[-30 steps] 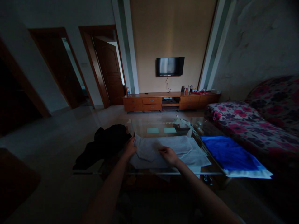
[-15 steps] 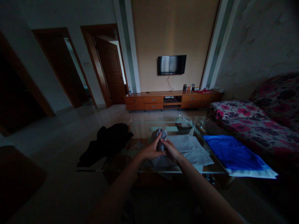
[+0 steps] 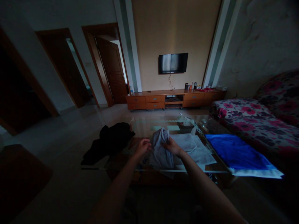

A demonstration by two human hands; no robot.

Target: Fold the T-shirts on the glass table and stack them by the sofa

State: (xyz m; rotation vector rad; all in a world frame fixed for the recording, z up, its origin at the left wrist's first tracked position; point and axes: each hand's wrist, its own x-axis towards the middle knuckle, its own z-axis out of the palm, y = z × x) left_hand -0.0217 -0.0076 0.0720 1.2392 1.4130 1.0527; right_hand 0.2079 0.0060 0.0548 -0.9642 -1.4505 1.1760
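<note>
A grey garment (image 3: 161, 155), bunched and partly raised, is at the near middle of the glass table. My right hand (image 3: 174, 147) grips its upper right side, fingers closed on the fabric. Just left of the garment, my left hand (image 3: 143, 148) is apart from it with loosely curled, separated fingers and nothing in them. Beneath and to the right of my right hand, a flat light grey cloth (image 3: 198, 151) lies spread on the table; whether it is part of the same garment I cannot tell.
A black garment (image 3: 112, 140) lies heaped on the left of the glass table (image 3: 140, 126). Blue folded fabric with a white edge (image 3: 243, 155) lies on the right, beside a floral sofa (image 3: 247, 121). Beyond stands a low wooden TV cabinet (image 3: 154, 99).
My hands were together around the bunched grey garment. Now my left hand has let go and moved left, while my right hand keeps hold and the fabric looks more spread out.
</note>
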